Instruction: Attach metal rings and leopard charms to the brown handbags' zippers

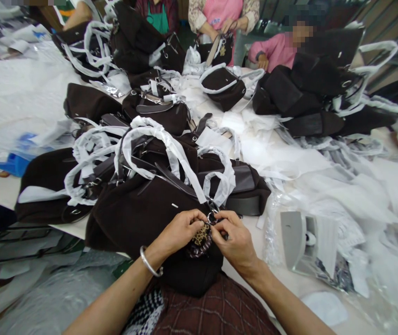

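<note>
A dark brown handbag point(136, 214) lies before me at the table's near edge, its handle point(171, 139) wrapped in white paper. At the bag's right end hangs a leopard-print charm point(200, 236) with a dark ruffled edge. My left hand point(188, 228) is closed, thumb and fingers pinching at the top of the charm. Opposite it, my right hand point(232, 235) pinches near the metal ring point(211, 217) where the charm meets the bag. The fingertips of both hands almost touch and partly hide the ring.
More dark handbags point(248, 186) with wrapped handles crowd the table. A clear plastic bin point(295, 242) holding small packets stands at right, beside heaps of white wrapping sheets point(366, 186). A blue object point(14, 163) lies at left. Co-workers point(220, 18) are across the table, one handling a bag.
</note>
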`<state>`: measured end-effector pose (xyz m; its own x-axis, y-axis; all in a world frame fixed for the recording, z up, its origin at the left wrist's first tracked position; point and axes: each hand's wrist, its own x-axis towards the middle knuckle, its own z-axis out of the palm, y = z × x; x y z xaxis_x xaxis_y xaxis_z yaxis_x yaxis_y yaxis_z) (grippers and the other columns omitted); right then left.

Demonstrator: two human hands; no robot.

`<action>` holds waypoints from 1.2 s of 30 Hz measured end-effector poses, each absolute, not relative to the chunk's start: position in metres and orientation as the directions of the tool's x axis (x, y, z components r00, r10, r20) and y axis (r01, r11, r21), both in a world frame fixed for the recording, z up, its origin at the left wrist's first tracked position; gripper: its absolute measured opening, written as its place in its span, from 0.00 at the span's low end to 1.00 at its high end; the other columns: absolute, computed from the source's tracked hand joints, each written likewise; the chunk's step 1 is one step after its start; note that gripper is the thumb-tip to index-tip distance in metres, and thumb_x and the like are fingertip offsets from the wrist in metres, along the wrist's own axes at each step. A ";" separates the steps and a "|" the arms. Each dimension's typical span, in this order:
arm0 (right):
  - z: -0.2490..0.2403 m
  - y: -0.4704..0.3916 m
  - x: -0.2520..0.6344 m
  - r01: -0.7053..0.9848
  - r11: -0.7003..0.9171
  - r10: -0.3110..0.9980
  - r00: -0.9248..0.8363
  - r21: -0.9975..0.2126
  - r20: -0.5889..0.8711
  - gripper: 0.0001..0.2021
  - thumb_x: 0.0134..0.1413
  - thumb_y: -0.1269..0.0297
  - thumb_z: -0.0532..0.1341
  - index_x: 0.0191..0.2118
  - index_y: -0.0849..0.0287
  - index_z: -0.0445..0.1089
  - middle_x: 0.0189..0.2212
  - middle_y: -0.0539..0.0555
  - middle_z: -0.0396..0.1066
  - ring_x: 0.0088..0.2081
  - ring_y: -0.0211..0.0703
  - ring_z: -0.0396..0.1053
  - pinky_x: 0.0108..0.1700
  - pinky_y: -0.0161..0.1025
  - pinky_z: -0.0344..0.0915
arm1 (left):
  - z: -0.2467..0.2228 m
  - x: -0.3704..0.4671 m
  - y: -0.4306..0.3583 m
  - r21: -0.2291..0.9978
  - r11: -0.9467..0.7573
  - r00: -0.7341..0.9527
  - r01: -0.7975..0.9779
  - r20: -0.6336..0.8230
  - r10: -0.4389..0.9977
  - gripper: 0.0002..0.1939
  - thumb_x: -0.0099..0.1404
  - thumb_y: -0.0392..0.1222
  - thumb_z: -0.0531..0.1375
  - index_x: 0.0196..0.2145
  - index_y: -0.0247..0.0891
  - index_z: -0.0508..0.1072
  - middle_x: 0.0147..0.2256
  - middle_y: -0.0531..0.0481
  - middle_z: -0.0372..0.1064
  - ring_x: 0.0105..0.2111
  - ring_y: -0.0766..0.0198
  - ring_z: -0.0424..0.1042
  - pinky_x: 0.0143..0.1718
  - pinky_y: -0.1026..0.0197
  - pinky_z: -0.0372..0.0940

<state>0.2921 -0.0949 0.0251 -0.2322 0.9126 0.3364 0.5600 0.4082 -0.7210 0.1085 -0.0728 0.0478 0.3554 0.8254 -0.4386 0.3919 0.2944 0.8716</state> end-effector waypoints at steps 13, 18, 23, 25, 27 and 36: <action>0.012 -0.102 0.281 0.512 0.452 0.892 -0.254 -0.731 0.374 0.08 0.57 0.76 0.58 0.31 0.57 0.68 0.38 0.57 0.70 0.42 0.43 0.71 0.44 0.41 0.71 | 0.052 0.113 -0.067 0.781 0.054 0.351 0.622 -0.340 0.872 0.15 0.68 0.48 0.52 0.32 0.41 0.74 0.28 0.54 0.71 0.28 0.65 0.67 0.29 0.65 0.54; 0.012 -0.101 0.284 0.527 0.440 0.897 -0.228 -0.727 0.378 0.09 0.58 0.75 0.57 0.31 0.56 0.68 0.38 0.58 0.71 0.43 0.44 0.71 0.44 0.41 0.72 | 0.051 0.122 -0.062 0.642 0.051 0.238 0.765 -0.355 0.904 0.10 0.63 0.47 0.57 0.29 0.43 0.75 0.27 0.54 0.74 0.28 0.64 0.70 0.28 0.64 0.52; 0.010 -0.103 0.284 0.539 0.420 0.907 -0.213 -0.731 0.364 0.08 0.59 0.74 0.57 0.30 0.56 0.69 0.38 0.58 0.71 0.43 0.44 0.72 0.44 0.41 0.72 | 0.050 0.126 -0.063 0.672 0.169 0.179 0.721 -0.416 0.892 0.07 0.59 0.42 0.58 0.29 0.42 0.77 0.27 0.53 0.75 0.27 0.64 0.71 0.28 0.65 0.54; 0.010 -0.103 0.284 0.538 0.418 0.908 -0.214 -0.733 0.360 0.08 0.59 0.74 0.58 0.30 0.56 0.69 0.38 0.58 0.71 0.42 0.44 0.72 0.43 0.41 0.72 | 0.052 0.126 -0.063 0.685 0.200 0.166 0.700 -0.429 0.888 0.07 0.58 0.40 0.58 0.28 0.40 0.76 0.27 0.53 0.75 0.27 0.64 0.70 0.27 0.65 0.54; 0.010 -0.103 0.285 0.537 0.420 0.907 -0.221 -0.732 0.358 0.08 0.59 0.74 0.58 0.31 0.56 0.69 0.38 0.58 0.71 0.42 0.44 0.71 0.43 0.40 0.72 | 0.053 0.127 -0.064 0.679 0.214 0.144 0.703 -0.430 0.891 0.07 0.57 0.40 0.58 0.28 0.39 0.76 0.26 0.53 0.74 0.26 0.65 0.69 0.27 0.66 0.55; 0.008 -0.100 0.284 0.530 0.420 0.907 -0.266 -0.737 0.326 0.08 0.59 0.75 0.57 0.31 0.57 0.69 0.37 0.57 0.70 0.41 0.43 0.70 0.42 0.40 0.71 | 0.044 0.128 -0.067 0.672 0.205 0.113 0.712 -0.397 0.911 0.06 0.57 0.40 0.58 0.28 0.40 0.76 0.26 0.53 0.74 0.26 0.65 0.69 0.27 0.65 0.54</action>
